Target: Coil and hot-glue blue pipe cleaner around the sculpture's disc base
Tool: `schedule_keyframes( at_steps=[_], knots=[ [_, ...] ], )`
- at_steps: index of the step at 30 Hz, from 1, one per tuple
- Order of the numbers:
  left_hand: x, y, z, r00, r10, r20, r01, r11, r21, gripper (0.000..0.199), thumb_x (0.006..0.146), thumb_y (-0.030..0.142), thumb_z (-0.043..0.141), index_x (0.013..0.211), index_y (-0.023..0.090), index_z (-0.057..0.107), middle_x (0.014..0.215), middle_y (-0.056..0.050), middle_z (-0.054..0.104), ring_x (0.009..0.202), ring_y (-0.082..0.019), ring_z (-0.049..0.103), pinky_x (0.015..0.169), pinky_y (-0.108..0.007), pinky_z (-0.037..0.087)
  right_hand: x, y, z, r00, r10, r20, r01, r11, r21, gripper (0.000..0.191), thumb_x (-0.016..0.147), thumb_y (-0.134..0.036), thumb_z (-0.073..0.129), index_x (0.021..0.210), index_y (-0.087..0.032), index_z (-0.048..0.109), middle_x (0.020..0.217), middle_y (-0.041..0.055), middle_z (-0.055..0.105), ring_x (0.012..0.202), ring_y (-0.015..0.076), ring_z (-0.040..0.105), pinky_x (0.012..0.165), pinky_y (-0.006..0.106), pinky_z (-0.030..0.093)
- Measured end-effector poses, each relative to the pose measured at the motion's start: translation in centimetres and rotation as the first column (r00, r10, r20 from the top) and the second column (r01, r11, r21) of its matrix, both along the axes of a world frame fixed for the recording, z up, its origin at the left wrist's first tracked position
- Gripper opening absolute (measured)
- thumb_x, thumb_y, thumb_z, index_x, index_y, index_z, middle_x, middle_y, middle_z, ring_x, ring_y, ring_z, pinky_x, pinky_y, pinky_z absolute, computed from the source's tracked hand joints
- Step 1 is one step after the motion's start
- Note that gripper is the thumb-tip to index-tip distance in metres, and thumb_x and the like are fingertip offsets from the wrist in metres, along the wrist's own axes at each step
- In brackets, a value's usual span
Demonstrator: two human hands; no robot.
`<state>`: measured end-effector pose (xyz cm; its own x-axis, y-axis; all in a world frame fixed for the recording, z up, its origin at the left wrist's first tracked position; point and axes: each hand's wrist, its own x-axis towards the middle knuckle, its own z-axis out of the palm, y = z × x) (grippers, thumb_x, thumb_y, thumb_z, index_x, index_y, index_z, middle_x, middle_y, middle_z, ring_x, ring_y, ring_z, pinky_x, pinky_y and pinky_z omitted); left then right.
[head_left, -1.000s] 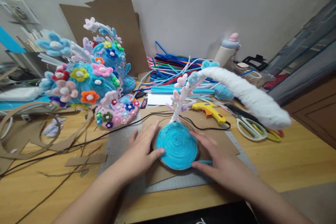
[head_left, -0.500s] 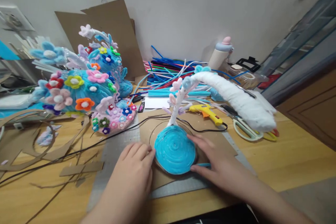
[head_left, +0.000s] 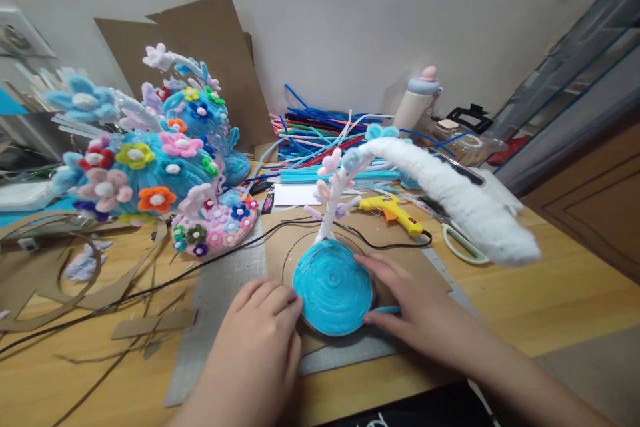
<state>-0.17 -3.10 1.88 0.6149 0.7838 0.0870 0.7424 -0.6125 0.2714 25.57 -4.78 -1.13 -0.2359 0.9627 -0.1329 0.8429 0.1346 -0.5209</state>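
Observation:
A round blue disc of coiled pipe cleaner (head_left: 333, 287) lies over a brown cardboard sheet, gripped at its edges from both sides. My left hand (head_left: 265, 327) is curled against the left edge, its thumb largely hidden. On the other side, my right hand (head_left: 405, 300) spans the right edge between thumb and fingers. A short blue pipe cleaner end (head_left: 389, 309) sticks out beside the right thumb. From behind the disc rises a white wrapped stem (head_left: 440, 187), arching to the right, with small pink, lilac and blue flowers near its thin part.
A yellow glue gun (head_left: 393, 213) with a black cord lies behind the disc. White-handled scissors (head_left: 463, 245) rest at right. Flower-covered blue craft pieces (head_left: 165, 173) stand at left, near cardboard scraps (head_left: 155, 322). Behind are loose pipe cleaners (head_left: 325, 137) and a bottle (head_left: 415, 103).
The thick end of the white stem has swung slightly right and down. My left hand has shifted a little right against the disc. The right hand keeps its hold.

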Motion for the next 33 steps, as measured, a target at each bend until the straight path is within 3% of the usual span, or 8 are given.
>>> schedule_keyframes(
  at_steps=[6,9,12,15,19,25,33],
  knots=[
    [-0.9,-0.3,-0.4,0.991,0.042,0.127,-0.043,0.999,0.011,0.038,0.085,0.011,0.037,0.113,0.019,0.062,0.107,-0.008,0.069,0.098,-0.026,0.062,0.085,-0.047,0.051,0.0,-0.1,0.3,1.000,0.010,-0.007,-0.010,1.000,-0.011,0.071,0.083,-0.046,0.061,0.147,-0.029,0.033,0.152,0.0094,0.034,0.132,0.0336,0.042,0.104,0.057,0.040],
    [-1.1,-0.2,-0.6,0.972,0.146,0.186,-0.127,0.986,-0.107,0.027,0.090,0.018,0.037,0.105,0.021,0.060,0.103,-0.007,0.068,0.093,-0.023,0.064,0.079,-0.040,0.052,0.0,-0.1,0.3,1.000,0.006,0.000,-0.006,1.000,-0.028,0.073,0.082,-0.046,0.061,0.147,-0.030,0.032,0.150,0.0098,0.038,0.130,0.0342,0.045,0.103,0.057,0.042],
    [-1.0,0.3,-0.5,0.960,0.235,0.151,-0.208,0.962,-0.176,0.017,0.090,0.023,0.042,0.094,0.021,0.058,0.095,-0.007,0.067,0.087,-0.023,0.063,0.075,-0.039,0.051,0.0,0.0,0.3,1.000,0.006,-0.023,-0.007,1.000,-0.013,0.074,0.082,-0.046,0.061,0.147,-0.030,0.031,0.151,0.0088,0.036,0.130,0.0335,0.046,0.103,0.056,0.043],
    [-0.8,0.8,-0.5,0.963,0.251,0.098,-0.227,0.952,-0.204,0.009,0.086,0.022,0.047,0.087,0.021,0.055,0.090,-0.006,0.066,0.084,-0.024,0.062,0.073,-0.039,0.049,0.0,0.0,0.3,1.000,0.004,-0.009,-0.004,1.000,-0.018,0.073,0.082,-0.046,0.062,0.147,-0.030,0.033,0.148,0.0100,0.041,0.128,0.0344,0.047,0.101,0.057,0.043],
    [-0.8,1.1,-0.7,0.967,0.237,0.092,-0.211,0.949,-0.233,0.010,0.088,0.021,0.043,0.083,0.021,0.052,0.087,-0.005,0.066,0.082,-0.023,0.061,0.072,-0.038,0.048,0.0,0.0,0.2,1.000,0.001,0.006,-0.001,1.000,-0.018,0.072,0.083,-0.044,0.060,0.147,-0.030,0.031,0.151,0.0090,0.037,0.129,0.0334,0.047,0.102,0.056,0.042],
    [-1.0,1.0,-0.3,0.953,0.278,0.123,-0.246,0.943,-0.225,0.006,0.086,0.024,0.049,0.086,0.021,0.054,0.091,-0.004,0.066,0.086,-0.023,0.061,0.073,-0.038,0.047,0.1,-0.1,0.1,1.000,0.005,0.021,-0.005,1.000,-0.026,0.072,0.084,-0.048,0.058,0.148,-0.030,0.030,0.150,0.0084,0.038,0.130,0.0331,0.046,0.104,0.056,0.041],
    [-2.2,1.2,-0.3,0.937,0.334,0.098,-0.335,0.942,-0.005,0.020,0.089,0.030,0.051,0.076,0.023,0.064,0.075,-0.001,0.067,0.072,-0.022,0.062,0.064,-0.033,0.043,0.1,-0.2,0.2,1.000,0.000,0.023,0.001,0.999,-0.042,0.073,0.084,-0.047,0.058,0.148,-0.031,0.028,0.149,0.0082,0.039,0.128,0.0332,0.048,0.102,0.055,0.043]
  ],
)
